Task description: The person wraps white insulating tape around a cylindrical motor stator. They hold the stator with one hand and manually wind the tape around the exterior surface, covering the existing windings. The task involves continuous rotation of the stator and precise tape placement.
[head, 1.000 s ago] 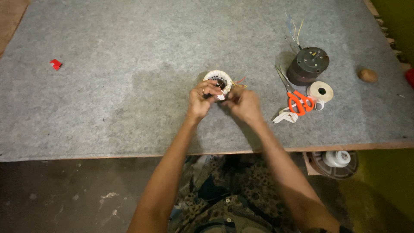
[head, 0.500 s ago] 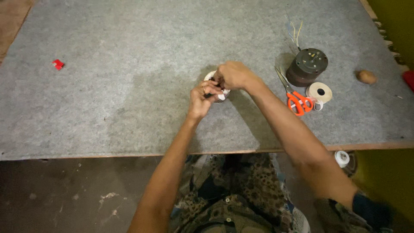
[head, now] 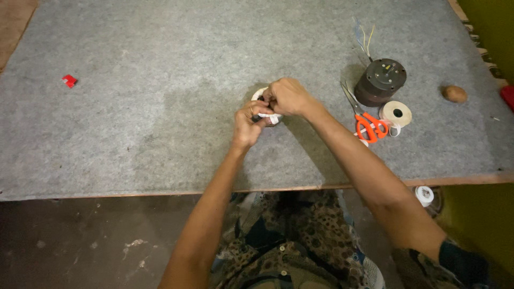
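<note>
Both bare forearms reach forward and converge above the grey felt-covered table (head: 160, 107). The left hand (head: 247, 127) curls with fingers bent, knuckles up. The right hand (head: 287, 96) sits just beyond it, fingers closed, touching the left.

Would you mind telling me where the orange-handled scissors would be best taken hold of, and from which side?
Probably by the orange loops of the orange-handled scissors, coming from the near table edge. They lie flat on the grey felt table, handles toward the person and blades pointing away toward the dark round motor part. The roll of white tape crowds their right side.
</note>
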